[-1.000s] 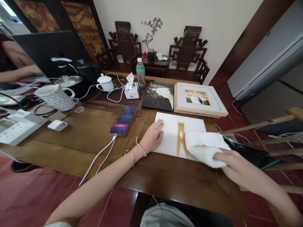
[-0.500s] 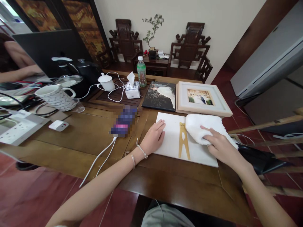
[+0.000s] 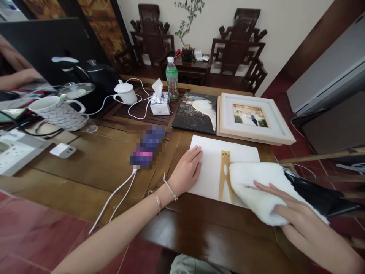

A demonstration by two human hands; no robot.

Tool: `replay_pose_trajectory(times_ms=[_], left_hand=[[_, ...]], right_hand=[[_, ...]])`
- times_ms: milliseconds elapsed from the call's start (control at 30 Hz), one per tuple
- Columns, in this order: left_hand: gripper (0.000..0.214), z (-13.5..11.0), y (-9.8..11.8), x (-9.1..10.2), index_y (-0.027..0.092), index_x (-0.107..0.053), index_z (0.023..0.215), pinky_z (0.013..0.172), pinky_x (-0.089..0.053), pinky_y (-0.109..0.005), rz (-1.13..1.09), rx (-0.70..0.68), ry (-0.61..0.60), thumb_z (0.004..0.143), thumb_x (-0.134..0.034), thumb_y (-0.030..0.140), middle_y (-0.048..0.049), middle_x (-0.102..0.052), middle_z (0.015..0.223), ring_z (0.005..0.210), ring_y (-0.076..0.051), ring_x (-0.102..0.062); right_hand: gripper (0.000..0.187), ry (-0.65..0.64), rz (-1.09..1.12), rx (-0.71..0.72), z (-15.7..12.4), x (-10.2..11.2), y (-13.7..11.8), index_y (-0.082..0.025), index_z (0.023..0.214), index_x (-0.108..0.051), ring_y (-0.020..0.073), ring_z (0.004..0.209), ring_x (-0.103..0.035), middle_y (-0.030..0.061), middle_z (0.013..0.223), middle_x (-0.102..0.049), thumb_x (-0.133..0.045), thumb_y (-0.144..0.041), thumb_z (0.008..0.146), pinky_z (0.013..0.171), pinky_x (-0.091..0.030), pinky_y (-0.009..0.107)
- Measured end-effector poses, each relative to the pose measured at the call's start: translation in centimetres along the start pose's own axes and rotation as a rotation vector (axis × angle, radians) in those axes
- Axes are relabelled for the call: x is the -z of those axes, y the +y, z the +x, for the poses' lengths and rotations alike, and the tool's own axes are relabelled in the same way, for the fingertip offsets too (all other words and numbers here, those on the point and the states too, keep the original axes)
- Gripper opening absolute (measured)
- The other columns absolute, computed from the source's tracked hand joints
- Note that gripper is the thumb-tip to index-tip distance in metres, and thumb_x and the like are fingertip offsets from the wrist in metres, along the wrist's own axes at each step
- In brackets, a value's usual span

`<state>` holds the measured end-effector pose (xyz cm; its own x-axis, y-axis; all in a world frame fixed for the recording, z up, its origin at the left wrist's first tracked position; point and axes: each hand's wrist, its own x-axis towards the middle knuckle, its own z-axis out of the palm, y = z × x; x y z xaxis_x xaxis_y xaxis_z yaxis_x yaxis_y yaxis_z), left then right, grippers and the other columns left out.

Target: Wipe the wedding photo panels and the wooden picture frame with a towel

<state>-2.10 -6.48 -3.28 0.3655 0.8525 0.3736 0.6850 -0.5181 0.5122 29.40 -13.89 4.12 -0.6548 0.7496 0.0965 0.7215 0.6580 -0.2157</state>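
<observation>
A white board (image 3: 209, 167) lies flat on the wooden table in front of me. Near its middle is a tan, cat-shaped cut-out (image 3: 225, 173) with two long legs. My left hand (image 3: 186, 169) rests on the board's left edge, fingers stretched out flat. In my right hand (image 3: 288, 203) is a fluffy white cloth (image 3: 256, 182), gripped at its near side; the thumb is partly sunk in the pile. The cloth covers the board's right part and overhangs its front right corner, touching or almost touching the cut-out.
Behind the board lie a dark photo panel (image 3: 196, 110) and a pale-framed picture (image 3: 253, 118). A blurred phone (image 3: 148, 147) with white cables (image 3: 114, 203) is left of my arm. Further left stand a mug (image 3: 58, 112), a charger (image 3: 63, 150) and a power strip (image 3: 19, 150). A person's arm shows behind the laptop (image 3: 54, 45).
My right hand has drawn the cloth toward me and to the right, uncovering the board's far right corner. The left hand keeps its place on the board. The view has shifted slightly.
</observation>
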Motion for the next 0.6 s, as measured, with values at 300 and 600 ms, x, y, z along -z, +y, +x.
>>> replay_pose_trajectory(times_ms=[300, 600], left_hand=[[0.041, 0.1, 0.3, 0.3, 0.009, -0.048, 0.133, 0.113, -0.034, -0.051, 0.007, 0.023, -0.03, 0.094, -0.04, 0.013, -0.0175, -0.046, 0.144, 0.14, -0.027, -0.033], [0.041, 0.1, 0.4, 0.3, 0.014, -0.047, 0.134, 0.113, -0.034, -0.053, 0.001, 0.017, -0.014, 0.094, -0.039, 0.014, -0.0161, -0.047, 0.144, 0.14, -0.027, -0.034]], right_hand=[[0.023, 0.059, -0.008, -0.008, 4.4, -1.2, 3.4, -0.017, 0.076, -0.063, 0.0356, 0.131, -0.043, 0.0176, 0.139, -0.051, -0.043, -0.006, 0.07, 0.107, -0.038, 0.057], [0.02, 0.026, 0.061, -0.061, 0.6, -0.6, 0.3, -0.026, 0.072, -0.061, 0.0322, 0.132, -0.042, 0.0036, 0.142, -0.05, -0.048, -0.011, 0.069, 0.11, -0.038, 0.053]])
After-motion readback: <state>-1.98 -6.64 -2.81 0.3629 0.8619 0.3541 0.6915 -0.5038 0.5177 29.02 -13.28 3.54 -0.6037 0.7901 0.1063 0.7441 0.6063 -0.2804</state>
